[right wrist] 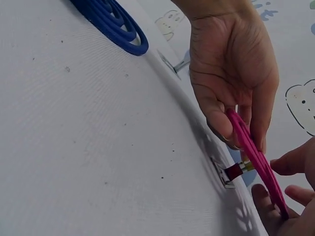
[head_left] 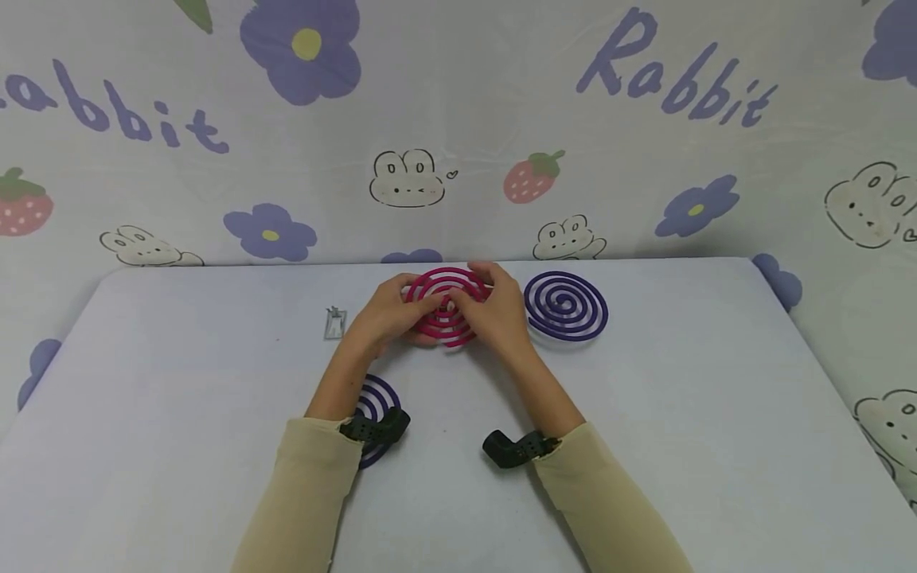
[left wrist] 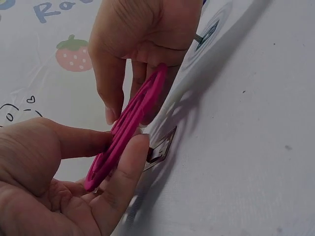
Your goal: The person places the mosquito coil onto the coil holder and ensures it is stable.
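A pink mosquito coil [head_left: 449, 270] is held between both hands near the table's far edge, tilted in both wrist views. My left hand [head_left: 392, 312] grips its left side, thumb on the upper face and fingers underneath. At the right side my right hand [head_left: 499, 306] grips it the same way, thumb toward the middle. Just under the coil stands a small metal holder [right wrist: 224, 183] with a dark red, shiny upright part [right wrist: 235, 171]; the coil mostly hides it from above.
A purple coil [head_left: 566, 334] sits to the right, over a metal stand [left wrist: 206, 35]. Another purple coil [head_left: 383, 390] lies partly under the left forearm. Left of the hands is a second metal holder [head_left: 334, 325]. A printed curtain [head_left: 466, 103] hangs behind the white table [head_left: 680, 398].
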Available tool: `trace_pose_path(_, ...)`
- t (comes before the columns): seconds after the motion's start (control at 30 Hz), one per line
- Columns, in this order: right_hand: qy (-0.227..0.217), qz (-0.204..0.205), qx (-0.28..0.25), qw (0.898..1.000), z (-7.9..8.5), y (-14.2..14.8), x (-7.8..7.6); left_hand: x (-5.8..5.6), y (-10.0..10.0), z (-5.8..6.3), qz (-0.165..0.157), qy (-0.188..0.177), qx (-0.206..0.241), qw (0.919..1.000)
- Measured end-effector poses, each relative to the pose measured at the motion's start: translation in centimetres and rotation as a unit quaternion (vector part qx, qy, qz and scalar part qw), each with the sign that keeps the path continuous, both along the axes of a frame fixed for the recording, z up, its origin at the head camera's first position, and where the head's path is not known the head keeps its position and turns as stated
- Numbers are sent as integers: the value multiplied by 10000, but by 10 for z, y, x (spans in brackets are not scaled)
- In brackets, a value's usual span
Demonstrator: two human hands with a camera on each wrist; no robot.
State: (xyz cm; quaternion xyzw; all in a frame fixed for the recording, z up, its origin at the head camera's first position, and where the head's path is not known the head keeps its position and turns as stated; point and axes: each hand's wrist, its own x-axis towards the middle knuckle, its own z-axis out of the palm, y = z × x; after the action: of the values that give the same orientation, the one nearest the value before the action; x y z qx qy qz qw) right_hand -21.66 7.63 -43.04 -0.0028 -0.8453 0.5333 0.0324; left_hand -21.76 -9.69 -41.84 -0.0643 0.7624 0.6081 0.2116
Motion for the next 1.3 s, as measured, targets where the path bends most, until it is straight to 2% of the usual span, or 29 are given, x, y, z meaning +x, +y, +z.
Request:
trace_pose_path(0.17, -298, -69, -325, 9990, 4, 0, 1, -1, -1, 2, 55, 96, 136, 9998)
trace_pose_path(0.3, -654, -157, -777, 9947, 7, 0, 1, -3, -1, 2, 238, 156, 205, 9994)
trace_pose_path(0.43, -938, -160, -953, 9909, 7, 0, 2, -4, 0, 2, 362, 145, 392, 9985)
trace_pose_path(0.7, -837, -24, -1114, 9902, 6, 1, 0, -1, 1, 4, 255, 352, 95, 9990)
trace_pose_path(0.87, -901, -73, -858, 9922, 5, 0, 1, 0, 0, 4, 199, 434, -206, 9986)
trace_pose_path(1.03, -782, 13, -591, 9952, 1, 0, 2, 0, -1, 3, 145, 355, -591, 9975)
trace_pose_path(1.3, -728, 15, -630, 9954, -1, -1, 1, 0, 1, 3, 118, 268, -575, 9979)
